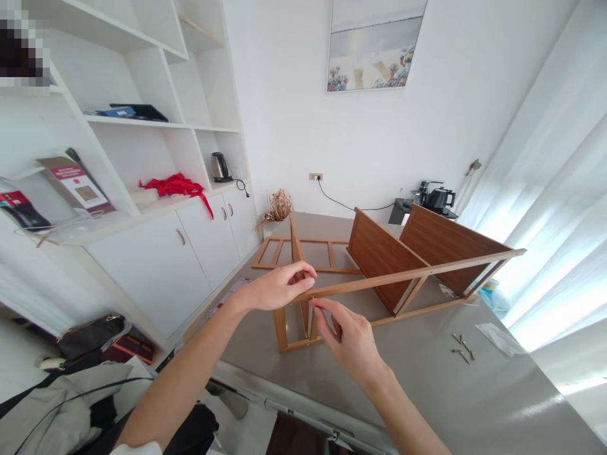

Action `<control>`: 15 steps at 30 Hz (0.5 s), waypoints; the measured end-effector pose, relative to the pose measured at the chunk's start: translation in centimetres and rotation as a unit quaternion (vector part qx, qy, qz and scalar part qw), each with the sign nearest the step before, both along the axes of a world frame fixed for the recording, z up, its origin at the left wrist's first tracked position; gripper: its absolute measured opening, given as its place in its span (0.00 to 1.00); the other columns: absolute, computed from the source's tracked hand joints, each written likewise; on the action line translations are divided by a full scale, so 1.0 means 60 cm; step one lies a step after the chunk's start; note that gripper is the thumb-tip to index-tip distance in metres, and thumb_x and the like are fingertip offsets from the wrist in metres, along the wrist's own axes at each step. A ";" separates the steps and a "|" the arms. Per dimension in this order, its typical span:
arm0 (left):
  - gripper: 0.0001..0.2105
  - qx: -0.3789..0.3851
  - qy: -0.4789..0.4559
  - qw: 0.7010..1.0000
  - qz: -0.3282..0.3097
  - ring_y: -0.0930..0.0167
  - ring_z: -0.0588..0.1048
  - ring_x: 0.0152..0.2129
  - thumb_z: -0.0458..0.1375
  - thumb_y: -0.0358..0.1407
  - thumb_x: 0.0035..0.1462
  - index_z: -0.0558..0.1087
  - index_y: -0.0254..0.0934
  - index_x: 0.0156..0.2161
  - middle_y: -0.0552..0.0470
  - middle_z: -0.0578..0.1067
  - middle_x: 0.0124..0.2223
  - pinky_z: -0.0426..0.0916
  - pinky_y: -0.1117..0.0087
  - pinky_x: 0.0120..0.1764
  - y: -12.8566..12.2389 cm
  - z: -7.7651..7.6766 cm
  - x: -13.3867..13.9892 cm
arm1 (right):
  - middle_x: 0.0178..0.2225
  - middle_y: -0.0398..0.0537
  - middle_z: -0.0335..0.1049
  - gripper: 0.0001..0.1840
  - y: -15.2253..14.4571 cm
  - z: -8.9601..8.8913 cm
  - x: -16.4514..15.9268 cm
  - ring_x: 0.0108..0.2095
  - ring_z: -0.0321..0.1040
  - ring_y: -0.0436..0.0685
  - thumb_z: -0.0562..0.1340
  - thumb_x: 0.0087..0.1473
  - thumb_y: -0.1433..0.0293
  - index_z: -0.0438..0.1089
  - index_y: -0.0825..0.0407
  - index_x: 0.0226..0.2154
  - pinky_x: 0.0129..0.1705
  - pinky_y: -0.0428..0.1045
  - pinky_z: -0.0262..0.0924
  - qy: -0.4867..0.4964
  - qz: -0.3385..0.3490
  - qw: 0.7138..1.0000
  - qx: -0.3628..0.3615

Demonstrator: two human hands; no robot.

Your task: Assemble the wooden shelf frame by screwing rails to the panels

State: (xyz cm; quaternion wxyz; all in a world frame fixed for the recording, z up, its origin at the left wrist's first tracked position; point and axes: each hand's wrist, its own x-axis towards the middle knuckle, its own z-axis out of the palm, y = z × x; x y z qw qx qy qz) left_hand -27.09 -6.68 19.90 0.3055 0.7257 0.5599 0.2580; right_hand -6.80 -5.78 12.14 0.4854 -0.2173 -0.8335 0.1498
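Wooden frame (370,280): our left hand (279,285), half-curled, holds it, probably for steadiness — our right hand (348,338) pinches a tiny fastener (312,299) against it; screws (466,345) lie handy before it.

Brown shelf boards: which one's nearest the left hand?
The leftmost board, seen nearly edge-on; the middle board and rightmost board stand farther off, broad faces showing.

At the left end of the wooden rack (374,282), the left hand (277,287) covers part of it; the small piece (312,299) in the right hand (348,338) is mostly hidden, too tiny to identify. Right of the rack, the metal fasteners (466,344) are too small for detail. Above it, the top edge cuts off the painting (374,47); past its right end, the curtain (559,164) is cut off too.
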 end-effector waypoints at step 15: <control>0.13 -0.017 -0.061 0.998 -0.002 0.72 0.67 0.31 0.52 0.45 0.65 0.69 0.40 0.47 0.55 0.69 0.34 0.63 0.71 0.35 0.002 -0.003 -0.003 | 0.31 0.38 0.73 0.05 0.019 0.017 -0.003 0.20 0.52 0.45 0.59 0.62 0.69 0.68 0.48 0.42 0.25 0.42 0.54 -0.005 -0.007 0.997 -0.080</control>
